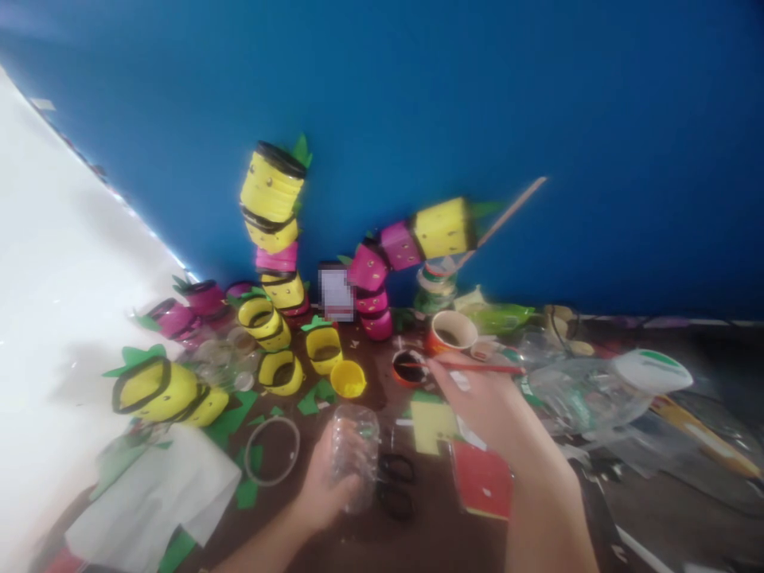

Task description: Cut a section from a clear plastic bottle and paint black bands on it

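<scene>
Clear container gripped in left fingers; red brush between right fingers

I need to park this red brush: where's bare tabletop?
Bare brown tabletop shows between black scissors and red sheet, with another patch between pale ring and left forearm. Yellow cups crowd the back left; clear plastic, the right.

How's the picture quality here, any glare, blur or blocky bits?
In the head view, the white surface at left is washed out; there too, the right hand, its brush and the clear container look soft, and a pale panel near the middle is pixelated.
</scene>
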### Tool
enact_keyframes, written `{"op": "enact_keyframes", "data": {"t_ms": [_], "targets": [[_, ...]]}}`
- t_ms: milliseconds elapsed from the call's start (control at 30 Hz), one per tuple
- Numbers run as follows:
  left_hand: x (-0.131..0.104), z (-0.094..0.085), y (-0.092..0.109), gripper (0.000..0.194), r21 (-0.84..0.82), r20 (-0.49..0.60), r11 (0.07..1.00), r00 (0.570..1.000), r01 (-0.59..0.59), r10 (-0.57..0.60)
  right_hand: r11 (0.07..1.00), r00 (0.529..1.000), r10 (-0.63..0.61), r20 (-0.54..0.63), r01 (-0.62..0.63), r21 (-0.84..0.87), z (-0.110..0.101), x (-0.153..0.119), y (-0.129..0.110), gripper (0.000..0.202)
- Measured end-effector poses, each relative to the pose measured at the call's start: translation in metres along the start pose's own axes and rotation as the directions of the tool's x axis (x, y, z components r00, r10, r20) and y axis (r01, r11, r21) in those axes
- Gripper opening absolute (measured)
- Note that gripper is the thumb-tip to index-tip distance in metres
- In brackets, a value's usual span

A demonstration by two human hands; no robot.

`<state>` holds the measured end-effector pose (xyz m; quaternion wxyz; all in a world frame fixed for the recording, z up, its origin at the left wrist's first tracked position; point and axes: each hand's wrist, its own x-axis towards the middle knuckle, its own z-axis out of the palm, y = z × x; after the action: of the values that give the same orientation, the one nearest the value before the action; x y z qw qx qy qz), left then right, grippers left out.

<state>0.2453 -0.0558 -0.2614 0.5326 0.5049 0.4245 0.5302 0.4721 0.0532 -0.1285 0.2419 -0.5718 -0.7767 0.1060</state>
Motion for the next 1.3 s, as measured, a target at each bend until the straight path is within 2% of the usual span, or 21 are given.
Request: {"op": "enact_keyframes", "data": {"t_ms": [133,300,467,600,767,1100,1200,1300], "targets": [[0.0,-0.001,0.001,0.062,0.059,-0.01,0.998,1.0,-0.013,0.014,1.0,0.998,-0.004,0.057,0.003,0.021,0.001,0.0,0.0,0.029],[-0.002,-0.002,-0.001,0.064,0.04,-0.019,0.999,1.0,-0.01,0.011,0.999,0.997,-0.045,-0.058,0.045,-0.001,0.003,-0.001,0.001,0.027],[-0.001,0.0,-0.002,0.063,-0.016,-0.007,1.0,1.0,0.0,0.0,0.998,0.998,-0.058,-0.009,0.058,0.006,0.002,0.0,0.0,0.03],[-0.001,0.001,-0.002,0.061,-0.032,-0.009,0.999,1.0,-0.009,0.008,0.997,0.996,-0.072,-0.061,0.073,0.02,0.0,-0.001,0.001,0.036],[-0.002,0.001,-0.002,0.062,-0.029,-0.019,0.999,1.0,-0.013,0.013,0.998,0.994,-0.029,-0.106,0.022,-0.061,0.001,-0.002,0.005,0.034],[-0.001,0.001,0.002,0.061,-0.003,-0.035,1.0,0.999,-0.02,0.02,0.997,0.998,-0.026,0.048,0.022,0.077,0.004,-0.001,-0.008,0.03],[-0.001,0.001,0.0,0.062,-0.016,-0.04,1.0,0.999,-0.013,0.012,0.995,1.0,-0.011,0.024,0.009,0.095,0.0,-0.001,-0.006,0.031],[-0.001,0.001,-0.002,0.062,-0.037,-0.029,0.999,1.0,-0.008,0.007,0.999,0.998,0.023,-0.061,-0.021,0.038,-0.003,-0.001,0.0,0.031]]}}
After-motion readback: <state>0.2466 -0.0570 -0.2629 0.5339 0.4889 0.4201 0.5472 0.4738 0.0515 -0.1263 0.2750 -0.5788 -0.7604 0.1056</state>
